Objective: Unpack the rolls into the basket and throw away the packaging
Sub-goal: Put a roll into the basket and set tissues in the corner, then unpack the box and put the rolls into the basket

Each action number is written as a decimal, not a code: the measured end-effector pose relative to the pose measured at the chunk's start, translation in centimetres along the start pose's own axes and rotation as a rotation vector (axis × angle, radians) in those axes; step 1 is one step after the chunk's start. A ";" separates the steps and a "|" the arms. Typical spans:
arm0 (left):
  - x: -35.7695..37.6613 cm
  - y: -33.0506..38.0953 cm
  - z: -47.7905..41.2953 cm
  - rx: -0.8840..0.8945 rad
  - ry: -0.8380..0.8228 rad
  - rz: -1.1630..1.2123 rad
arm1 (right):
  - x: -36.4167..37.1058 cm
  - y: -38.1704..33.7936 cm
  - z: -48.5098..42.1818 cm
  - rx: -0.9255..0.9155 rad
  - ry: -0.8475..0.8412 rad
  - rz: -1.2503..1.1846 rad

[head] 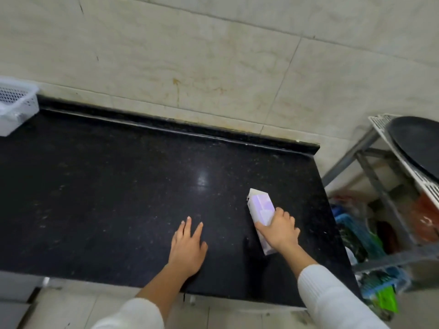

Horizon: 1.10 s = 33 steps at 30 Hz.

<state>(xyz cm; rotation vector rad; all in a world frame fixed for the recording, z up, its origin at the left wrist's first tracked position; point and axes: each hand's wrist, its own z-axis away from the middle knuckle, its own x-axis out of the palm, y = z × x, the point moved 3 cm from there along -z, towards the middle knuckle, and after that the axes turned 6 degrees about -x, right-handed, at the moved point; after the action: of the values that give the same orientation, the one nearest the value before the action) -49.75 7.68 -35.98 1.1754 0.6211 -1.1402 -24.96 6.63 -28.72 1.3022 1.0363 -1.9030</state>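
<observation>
A long white and lilac box (259, 206) lies on the black counter (118, 186) near its right end, its far flap standing open. My right hand (280, 230) is shut around the middle of the box from the right side. My left hand (188, 248) rests flat on the counter to the left of the box, fingers apart, holding nothing. A white perforated basket (16, 103) stands at the far left of the counter, against the wall, partly cut off by the frame edge. No rolls are visible.
A tiled wall (213, 55) runs behind the counter. To the right stands a metal rack (380, 186) with a dark round pan (418, 148) on top and bags and coloured items on its lower shelves. The floor shows below the counter's front edge.
</observation>
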 end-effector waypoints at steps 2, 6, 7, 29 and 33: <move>0.4 -1.1 0.3 0.038 -0.016 -0.041 | 0.5 0.3 0.2 0.055 -0.023 -0.085; 0.0 -2.3 0.2 0.071 -0.082 -0.051 | 0.8 -1.1 0.5 0.046 -0.002 -0.186; -0.4 -2.3 0.1 0.062 -0.102 -0.019 | 1.0 -2.0 0.5 0.022 -0.003 -0.204; -25.5 -42.3 2.8 -0.412 0.174 0.397 | 17.0 -51.3 14.5 -0.413 -0.347 -0.576; -30.6 -47.6 2.1 -0.446 0.270 0.695 | 18.2 -59.7 16.7 -0.390 -0.459 -0.741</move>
<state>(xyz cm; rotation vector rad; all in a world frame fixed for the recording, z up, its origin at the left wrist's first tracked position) -104.71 18.21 -27.28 1.0336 0.5644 -0.2373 -87.68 22.03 -26.52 0.2288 1.6585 -2.1914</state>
